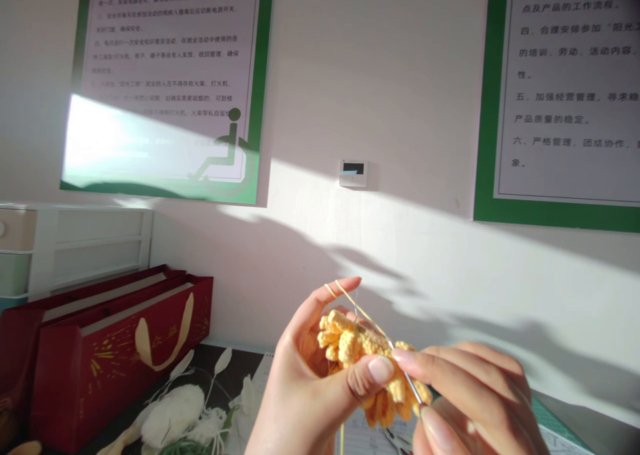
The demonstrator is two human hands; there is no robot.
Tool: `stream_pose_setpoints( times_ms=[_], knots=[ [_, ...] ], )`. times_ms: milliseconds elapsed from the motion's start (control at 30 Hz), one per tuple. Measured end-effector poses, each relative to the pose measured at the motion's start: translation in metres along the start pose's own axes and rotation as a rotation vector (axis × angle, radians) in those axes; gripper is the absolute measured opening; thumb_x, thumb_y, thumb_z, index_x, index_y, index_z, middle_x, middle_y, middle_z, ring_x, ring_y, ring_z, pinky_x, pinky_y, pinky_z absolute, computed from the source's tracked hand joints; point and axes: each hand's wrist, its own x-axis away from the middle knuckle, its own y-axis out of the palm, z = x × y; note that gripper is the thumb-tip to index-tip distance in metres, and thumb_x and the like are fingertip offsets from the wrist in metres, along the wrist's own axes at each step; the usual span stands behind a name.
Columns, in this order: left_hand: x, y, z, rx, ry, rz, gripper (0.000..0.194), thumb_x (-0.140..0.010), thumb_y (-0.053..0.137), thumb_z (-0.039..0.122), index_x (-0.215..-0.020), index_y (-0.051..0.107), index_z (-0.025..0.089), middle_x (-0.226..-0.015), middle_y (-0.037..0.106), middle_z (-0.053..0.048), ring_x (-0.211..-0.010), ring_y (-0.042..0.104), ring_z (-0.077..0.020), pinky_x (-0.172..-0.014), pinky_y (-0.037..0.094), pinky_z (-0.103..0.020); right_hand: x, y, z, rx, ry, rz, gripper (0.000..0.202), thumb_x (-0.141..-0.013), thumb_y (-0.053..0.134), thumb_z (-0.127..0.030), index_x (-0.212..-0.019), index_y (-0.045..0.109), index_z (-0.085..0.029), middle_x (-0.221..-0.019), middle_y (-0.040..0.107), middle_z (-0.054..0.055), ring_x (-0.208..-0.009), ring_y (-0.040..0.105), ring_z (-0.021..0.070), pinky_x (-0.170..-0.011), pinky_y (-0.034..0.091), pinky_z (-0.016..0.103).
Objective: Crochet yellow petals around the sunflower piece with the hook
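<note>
A yellow crocheted piece with several petal-like lobes is held up in front of me. My left hand pinches it between thumb and fingers, and its raised index finger carries a strand of yellow yarn. That strand runs down to the tip of a thin metal crochet hook. My right hand grips the hook by its handle, with a fingertip close to the stitches. The lower part of the hook's handle is hidden in the right hand.
Red gift bags stand at the left beside white drawers. A white yarn ball and white leaf-shaped pieces lie on the dark table. Printed paper and a green mat are under my hands. Green-framed posters hang on the wall.
</note>
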Motion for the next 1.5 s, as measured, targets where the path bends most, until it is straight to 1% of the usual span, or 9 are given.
stream_pose_setpoints(
  times_ms=[200, 300, 467, 733, 900, 1067, 1233, 1300, 1500],
  knots=[
    [0.000, 0.001, 0.001, 0.030, -0.026, -0.015, 0.078, -0.054, 0.099, 0.020, -0.125, 0.067, 0.021, -0.085, 0.066, 0.000, -0.070, 0.062, -0.0122, -0.067, 0.049, -0.024, 0.004, 0.005, 0.003, -0.089, 0.037, -0.028, 0.019, -0.095, 0.051, -0.018, -0.096, 0.069, -0.021, -0.078, 0.074, 0.004, -0.063, 0.063, 0.0179, -0.067, 0.049, 0.040],
    [0.000, 0.000, 0.001, 0.031, -0.028, -0.009, 0.079, -0.054, 0.098, 0.019, -0.127, 0.067, 0.021, -0.085, 0.065, 0.000, -0.071, 0.063, -0.0126, -0.067, 0.050, -0.025, -0.005, -0.003, 0.011, -0.185, -0.059, -0.243, 0.036, -0.082, 0.057, -0.001, -0.108, 0.065, -0.024, -0.092, 0.076, 0.002, -0.074, 0.069, 0.0179, -0.069, 0.055, 0.038],
    [-0.001, -0.002, 0.000, 0.037, -0.005, -0.028, 0.083, -0.059, 0.096, 0.017, -0.135, 0.062, 0.025, -0.087, 0.062, 0.000, -0.072, 0.062, -0.0123, -0.067, 0.050, -0.023, -0.005, -0.001, 0.011, -0.200, -0.108, -0.160, 0.042, -0.070, 0.059, 0.006, -0.103, 0.066, -0.019, -0.097, 0.075, 0.002, -0.079, 0.068, 0.0152, -0.068, 0.056, 0.034],
    [-0.002, -0.002, -0.003, 0.051, -0.011, -0.021, 0.086, -0.060, 0.096, 0.017, -0.138, 0.061, 0.027, -0.090, 0.062, -0.001, -0.073, 0.063, -0.0137, -0.068, 0.051, -0.025, 0.001, 0.001, 0.013, -0.102, -0.257, -0.153, 0.017, -0.078, 0.063, -0.002, -0.077, 0.062, -0.019, -0.100, 0.074, 0.003, -0.080, 0.068, 0.0157, -0.062, 0.058, 0.033],
    [-0.003, -0.001, -0.005, 0.030, 0.006, -0.004, 0.084, -0.057, 0.097, 0.019, -0.135, 0.064, 0.021, -0.085, 0.066, -0.001, -0.068, 0.063, -0.0132, -0.063, 0.050, -0.024, -0.004, 0.006, 0.005, -0.173, -0.041, -0.068, 0.028, -0.080, 0.054, 0.003, -0.091, 0.064, -0.021, -0.091, 0.072, 0.002, -0.075, 0.066, 0.0138, -0.058, 0.057, 0.030],
    [-0.002, 0.001, -0.006, 0.039, 0.020, 0.005, 0.087, -0.057, 0.097, 0.019, -0.137, 0.062, 0.026, -0.086, 0.064, 0.000, -0.070, 0.063, -0.0138, -0.065, 0.051, -0.024, 0.002, 0.005, 0.005, -0.132, -0.178, -0.092, 0.020, -0.084, 0.064, -0.005, -0.097, 0.066, -0.021, -0.096, 0.075, 0.003, -0.078, 0.068, 0.0173, -0.061, 0.058, 0.034],
    [0.001, 0.001, -0.004, -0.006, 0.071, 0.000, 0.090, -0.065, 0.093, 0.019, -0.146, 0.054, 0.030, -0.083, 0.064, -0.001, -0.071, 0.061, -0.0144, -0.069, 0.051, -0.026, 0.008, 0.008, 0.000, -0.219, 0.074, 0.003, 0.013, -0.091, 0.064, -0.012, -0.101, 0.070, -0.018, -0.092, 0.071, 0.009, -0.079, 0.070, 0.0216, -0.059, 0.057, 0.036],
    [0.001, 0.000, -0.003, -0.019, 0.067, -0.002, 0.090, -0.067, 0.092, 0.020, -0.147, 0.053, 0.028, -0.083, 0.064, -0.002, -0.074, 0.063, -0.0170, -0.071, 0.052, -0.028, 0.006, 0.012, -0.002, -0.303, 0.114, 0.111, 0.005, -0.092, 0.065, -0.015, -0.095, 0.070, -0.015, -0.083, 0.068, 0.007, -0.072, 0.068, 0.0203, -0.059, 0.057, 0.037],
    [-0.002, -0.003, 0.001, -0.011, 0.013, -0.024, 0.088, -0.063, 0.094, 0.019, -0.142, 0.058, 0.025, -0.084, 0.065, -0.002, -0.075, 0.061, -0.0159, -0.071, 0.050, -0.028, 0.000, 0.022, -0.004, -0.578, 0.322, 0.160, 0.001, -0.094, 0.062, -0.015, -0.094, 0.063, -0.014, -0.067, 0.064, 0.001, -0.058, 0.059, 0.0163, -0.062, 0.054, 0.040]
  ],
)
